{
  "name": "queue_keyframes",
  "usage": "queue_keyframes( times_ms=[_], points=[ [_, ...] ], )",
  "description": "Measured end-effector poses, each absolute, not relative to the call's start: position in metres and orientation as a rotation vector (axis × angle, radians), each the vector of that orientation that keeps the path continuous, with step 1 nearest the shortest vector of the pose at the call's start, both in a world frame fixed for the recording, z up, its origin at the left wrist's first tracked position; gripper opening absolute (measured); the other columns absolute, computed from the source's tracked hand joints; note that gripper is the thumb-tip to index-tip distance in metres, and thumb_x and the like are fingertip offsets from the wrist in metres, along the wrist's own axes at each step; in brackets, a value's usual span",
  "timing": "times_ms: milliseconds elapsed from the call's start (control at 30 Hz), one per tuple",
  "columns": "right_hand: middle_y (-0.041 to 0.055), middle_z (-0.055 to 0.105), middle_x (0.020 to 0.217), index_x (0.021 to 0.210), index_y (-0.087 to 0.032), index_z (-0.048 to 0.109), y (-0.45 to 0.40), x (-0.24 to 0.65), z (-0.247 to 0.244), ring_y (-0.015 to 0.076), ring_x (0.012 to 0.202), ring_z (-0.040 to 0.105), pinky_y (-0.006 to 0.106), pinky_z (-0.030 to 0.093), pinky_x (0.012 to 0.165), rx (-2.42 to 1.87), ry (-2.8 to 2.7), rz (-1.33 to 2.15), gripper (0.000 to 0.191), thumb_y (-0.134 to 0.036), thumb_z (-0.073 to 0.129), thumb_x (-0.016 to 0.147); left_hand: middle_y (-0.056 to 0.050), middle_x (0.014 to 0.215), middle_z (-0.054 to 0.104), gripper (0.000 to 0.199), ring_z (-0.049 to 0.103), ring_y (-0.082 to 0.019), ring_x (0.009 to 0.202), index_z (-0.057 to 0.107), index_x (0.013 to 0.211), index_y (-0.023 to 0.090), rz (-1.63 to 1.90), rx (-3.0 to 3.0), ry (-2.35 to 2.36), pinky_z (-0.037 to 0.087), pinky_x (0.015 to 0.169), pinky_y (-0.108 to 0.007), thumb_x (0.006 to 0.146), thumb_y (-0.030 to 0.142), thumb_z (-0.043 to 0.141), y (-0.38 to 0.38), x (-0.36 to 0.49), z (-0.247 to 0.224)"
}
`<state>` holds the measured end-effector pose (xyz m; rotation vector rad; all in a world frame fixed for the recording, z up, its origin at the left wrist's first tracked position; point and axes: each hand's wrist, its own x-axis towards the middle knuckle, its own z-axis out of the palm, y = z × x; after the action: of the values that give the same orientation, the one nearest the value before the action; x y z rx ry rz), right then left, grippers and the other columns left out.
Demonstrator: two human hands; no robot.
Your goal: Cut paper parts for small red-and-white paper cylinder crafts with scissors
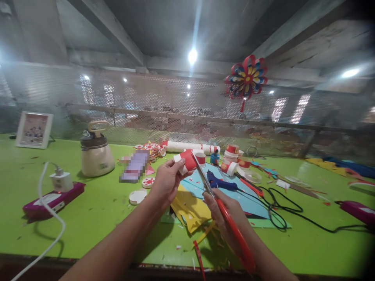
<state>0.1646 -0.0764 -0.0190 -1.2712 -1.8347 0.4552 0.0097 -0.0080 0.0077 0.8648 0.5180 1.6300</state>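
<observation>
My left hand (170,179) pinches a piece of red and white paper (188,162), which looks like part of a paper cup, above the table. In my right hand (227,214) is a pair of scissors (236,234) with red handles. Its metal blades point up and away, and their tips meet the right edge of the red piece; whether they are cutting into it I cannot tell. Below the hands lie a yellow sheet (191,207) and light blue sheets (249,199). Just behind the scissors rests a blue glue gun (221,182).
Cut cups (231,154) and a white roll (187,147) stand at the back. A black cord (293,210) loops to the right. On the left are a beige kettle-like jug (97,158), a purple power strip (54,201) and a picture frame (34,130). A paper flower (248,79) hangs against the mesh.
</observation>
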Motion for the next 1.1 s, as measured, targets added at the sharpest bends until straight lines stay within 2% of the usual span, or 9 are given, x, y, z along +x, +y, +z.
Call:
queue_keyframes(
  times_ms=[167,467,800,1000,1100],
  points=[
    [-0.0045,0.045,0.049,0.073,-0.022,0.055,-0.076,0.166,-0.021,0.0141,0.046,0.043,0.023,0.035,0.045,-1.248,-1.841,0.437,0.042,-0.055,0.039,0.092,-0.004,0.065,0.065,0.015,0.06,-0.012,0.059,0.065,0.07,0.009,1.621,0.864,0.521,0.056,0.06,-0.027,0.065,0.017,0.077,-0.007,0.008,0.006],
    [-0.0033,0.049,0.053,0.074,-0.022,0.054,-0.077,0.168,-0.02,0.0132,0.045,0.044,0.022,0.035,0.041,-1.251,-1.844,0.444,0.042,-0.054,0.035,0.093,-0.009,0.082,0.071,0.022,0.065,-0.017,0.068,0.068,0.086,0.009,1.627,1.014,0.508,0.055,0.061,-0.03,0.069,0.022,0.075,-0.007,0.012,0.003],
    [-0.0008,0.061,0.058,0.089,-0.02,0.063,-0.081,0.171,-0.025,0.0158,0.052,0.052,0.025,0.04,0.051,-1.241,-1.844,0.296,0.041,-0.052,0.038,0.093,-0.012,0.088,0.072,0.02,0.065,-0.017,0.069,0.071,0.086,0.011,1.61,1.045,0.483,0.054,0.059,-0.029,0.069,0.021,0.075,-0.01,0.013,0.003],
    [-0.0004,0.061,0.058,0.086,-0.019,0.063,-0.082,0.172,-0.028,0.0149,0.049,0.051,0.024,0.038,0.048,-1.232,-1.854,0.257,0.034,-0.045,0.042,0.093,-0.014,0.089,0.072,0.023,0.066,-0.021,0.071,0.071,0.086,0.01,1.555,1.049,0.456,0.053,0.061,-0.031,0.067,0.022,0.077,-0.009,0.01,0.002],
    [-0.0024,0.056,0.053,0.086,-0.019,0.062,-0.083,0.173,-0.03,0.0144,0.046,0.047,0.024,0.036,0.047,-1.235,-1.859,0.224,0.033,-0.044,0.042,0.093,-0.015,0.093,0.072,0.023,0.067,-0.022,0.075,0.071,0.087,0.01,1.531,1.05,0.427,0.053,0.064,-0.032,0.068,0.022,0.076,-0.009,0.01,0.002]
  ],
)
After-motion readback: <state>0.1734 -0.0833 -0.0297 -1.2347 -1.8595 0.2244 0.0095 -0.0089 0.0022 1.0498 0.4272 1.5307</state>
